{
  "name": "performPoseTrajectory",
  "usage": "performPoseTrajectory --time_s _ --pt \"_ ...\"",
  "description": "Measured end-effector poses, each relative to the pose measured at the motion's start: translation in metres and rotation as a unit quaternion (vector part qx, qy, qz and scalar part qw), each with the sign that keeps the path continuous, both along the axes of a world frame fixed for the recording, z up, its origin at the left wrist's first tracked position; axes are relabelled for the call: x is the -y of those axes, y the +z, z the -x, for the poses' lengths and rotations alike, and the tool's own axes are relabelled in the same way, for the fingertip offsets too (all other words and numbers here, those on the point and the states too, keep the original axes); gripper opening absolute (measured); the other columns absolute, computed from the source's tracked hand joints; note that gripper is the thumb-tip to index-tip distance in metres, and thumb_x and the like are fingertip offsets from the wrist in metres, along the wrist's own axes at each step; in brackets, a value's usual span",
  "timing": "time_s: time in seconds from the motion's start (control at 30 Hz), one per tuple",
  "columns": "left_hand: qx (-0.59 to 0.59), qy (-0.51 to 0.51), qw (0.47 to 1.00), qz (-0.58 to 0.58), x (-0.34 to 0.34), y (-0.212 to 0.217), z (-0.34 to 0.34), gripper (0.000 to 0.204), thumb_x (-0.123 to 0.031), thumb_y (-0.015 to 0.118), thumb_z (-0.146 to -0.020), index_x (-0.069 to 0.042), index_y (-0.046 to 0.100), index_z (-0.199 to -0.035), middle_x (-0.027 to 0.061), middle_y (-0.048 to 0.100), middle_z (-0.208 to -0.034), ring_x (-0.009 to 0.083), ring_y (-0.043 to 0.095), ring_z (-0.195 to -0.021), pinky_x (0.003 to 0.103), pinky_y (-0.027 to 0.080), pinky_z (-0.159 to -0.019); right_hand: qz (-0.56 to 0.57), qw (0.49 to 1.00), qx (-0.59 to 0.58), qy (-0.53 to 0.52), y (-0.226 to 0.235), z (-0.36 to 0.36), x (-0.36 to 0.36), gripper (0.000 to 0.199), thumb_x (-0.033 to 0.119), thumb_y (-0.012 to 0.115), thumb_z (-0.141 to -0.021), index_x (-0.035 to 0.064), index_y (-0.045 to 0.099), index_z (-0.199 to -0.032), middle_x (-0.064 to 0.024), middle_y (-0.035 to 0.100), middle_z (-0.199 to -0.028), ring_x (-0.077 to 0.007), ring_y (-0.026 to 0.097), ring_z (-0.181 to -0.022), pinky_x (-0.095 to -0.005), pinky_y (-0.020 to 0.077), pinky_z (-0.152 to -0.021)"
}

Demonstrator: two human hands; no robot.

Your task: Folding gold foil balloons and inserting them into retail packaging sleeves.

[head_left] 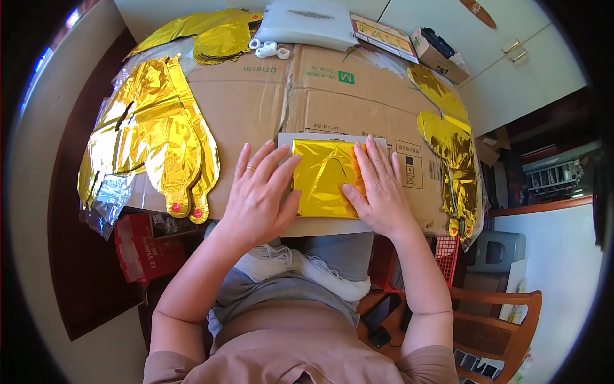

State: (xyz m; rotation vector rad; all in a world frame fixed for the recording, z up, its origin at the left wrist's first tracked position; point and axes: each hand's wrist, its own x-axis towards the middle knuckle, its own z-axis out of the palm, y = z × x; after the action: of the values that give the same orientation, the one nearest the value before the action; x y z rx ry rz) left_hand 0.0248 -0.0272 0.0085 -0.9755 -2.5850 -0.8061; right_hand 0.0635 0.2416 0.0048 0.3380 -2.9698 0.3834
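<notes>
Both hands lie flat, fingers spread, not gripping: left hand [259, 195] and right hand [378, 189] press either side of a folded gold foil balloon [325, 179] on a white card [332, 225], mid-cardboard [256, 102]. More gold balloons [153, 134] are piled off to the left.

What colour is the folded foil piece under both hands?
Shiny gold folded foil piece, clearest in the head view.

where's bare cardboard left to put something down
The widest bare patch of cardboard lies between the left foil pile and the hands. A narrower one runs between the white card and the right foil pile. The middle is crowded: left hand and right hand press the folded foil.
</notes>
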Motion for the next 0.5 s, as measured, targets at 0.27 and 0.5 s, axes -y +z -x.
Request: performPoseTrajectory --time_s 0.27,0.5 --pt "0.025 0.007 0.998 -0.062 0.009 0.001 -0.022 0.024 -0.014 0.075 -0.078 -0.007 0.067 -0.099 0.0114 0.061 -0.111 0.0353 0.057 -0.122 0.058 0.033 -0.116 0.181 0.983 0.020 0.024 0.001 0.004 -0.021 0.058 0.033 0.052 -0.105 0.0063 0.040 -0.156 -0.0178 0.037 -0.163 -0.0341 0.031 -0.153 -0.0544 0.0144 -0.126" --pt "0.046 -0.008 0.996 -0.079 0.014 -0.003 -0.042 0.025 -0.016 0.078 -0.077 -0.008 0.068 -0.098 0.0115 0.060 -0.115 0.0361 0.054 -0.126 0.059 0.030 -0.117 0.090 0.995 -0.026 0.026 -0.008 0.002 -0.014 0.053 0.026 0.057 -0.102 0.0056 0.047 -0.151 -0.0166 0.039 -0.161 -0.0335 0.034 -0.151 -0.0539 0.0177 -0.125"
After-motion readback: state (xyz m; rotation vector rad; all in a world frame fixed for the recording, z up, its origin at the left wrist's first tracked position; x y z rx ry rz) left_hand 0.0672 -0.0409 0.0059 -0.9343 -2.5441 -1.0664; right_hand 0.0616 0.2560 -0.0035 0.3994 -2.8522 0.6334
